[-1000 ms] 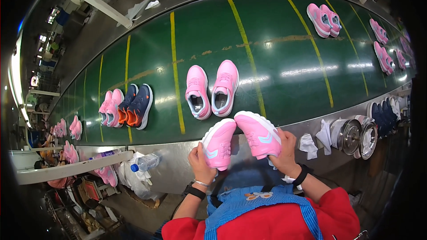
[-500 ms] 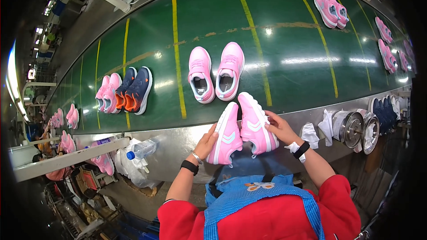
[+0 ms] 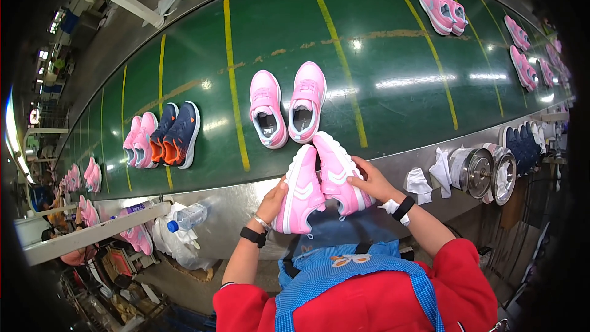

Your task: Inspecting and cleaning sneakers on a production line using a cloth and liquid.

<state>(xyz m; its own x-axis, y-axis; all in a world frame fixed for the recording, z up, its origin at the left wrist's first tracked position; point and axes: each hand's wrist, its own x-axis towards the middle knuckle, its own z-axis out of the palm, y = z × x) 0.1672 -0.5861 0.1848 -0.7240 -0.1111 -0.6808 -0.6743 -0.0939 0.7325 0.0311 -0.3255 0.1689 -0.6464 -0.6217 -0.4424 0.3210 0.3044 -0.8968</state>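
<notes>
A pair of pink sneakers is held over the metal ledge at the belt's near edge, tilted with the soles facing outward and the toes pointing away from me. My left hand grips the left pink sneaker from its outer side. Around the sole side of the right pink sneaker my right hand is closed, thumb on the upper. The two shoes lean close together, pale chevrons on their sides. Just beyond, another pink pair, a left shoe and a right shoe, stands upright on the green belt.
Navy sneakers with orange linings and pink sneakers stand on the belt at left. Another pink pair sits far right. Along the ledge are a plastic bottle, white cloths and metal reels. A white bar juts in at left.
The whole view has shifted slightly, so most things appear further left. Both hands keep their hold on the pink sneakers, with little change in pose.
</notes>
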